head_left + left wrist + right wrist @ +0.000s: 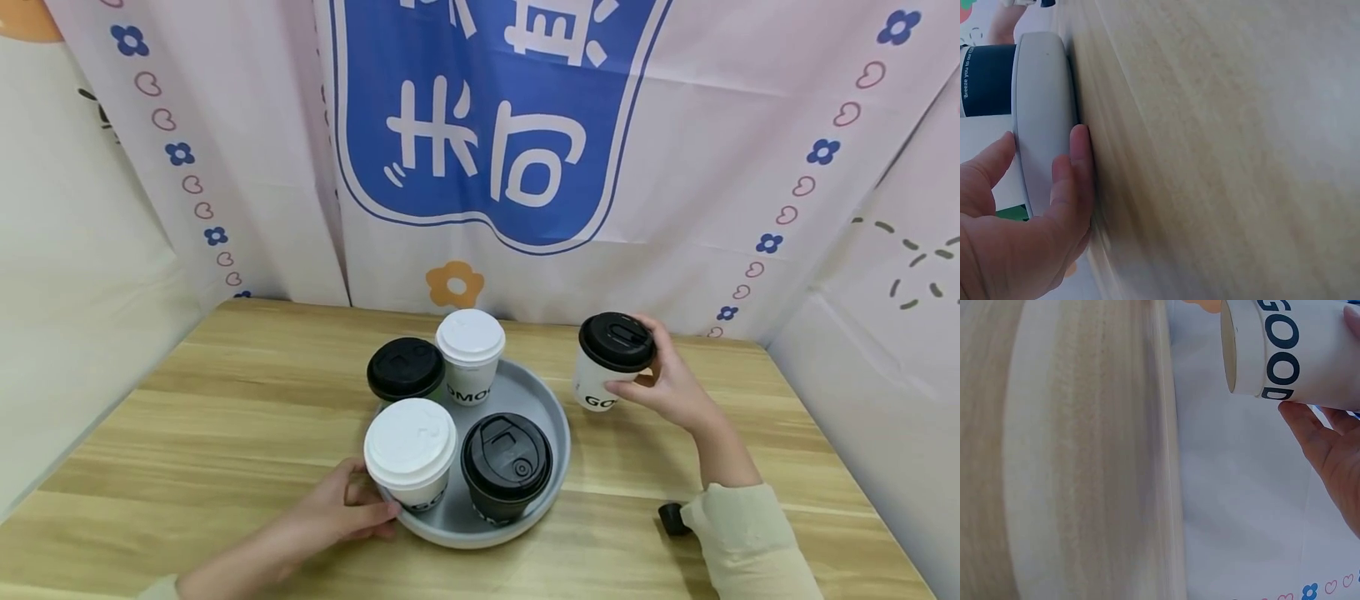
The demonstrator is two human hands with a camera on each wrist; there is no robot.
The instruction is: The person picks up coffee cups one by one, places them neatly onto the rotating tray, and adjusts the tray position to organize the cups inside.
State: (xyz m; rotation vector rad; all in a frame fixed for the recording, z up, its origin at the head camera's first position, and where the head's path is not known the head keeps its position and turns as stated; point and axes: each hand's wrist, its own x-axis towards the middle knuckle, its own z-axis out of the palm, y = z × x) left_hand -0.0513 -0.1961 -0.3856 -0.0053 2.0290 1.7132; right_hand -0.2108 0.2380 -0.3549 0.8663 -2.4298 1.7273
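Note:
My right hand (675,390) grips a white paper coffee cup (595,379) with a black lid, thumb on the near side. In the right wrist view, this cup's base (1230,347) is raised off the table. With the thumb over the rim and fingers along the outside, my left hand (333,507) holds a round grey tray (557,433) at its near left edge. On the tray stand a white cup (411,442) beside that thumb, a black cup (506,458), a black-lidded cup (406,368) with some green, and another white cup (470,337) at the back.
The wooden table (247,400) runs back to a printed cloth (675,167) with a blue sign. Pale cloth walls (82,275) close off both sides. A small black object (674,519) shows at the right sleeve (750,533).

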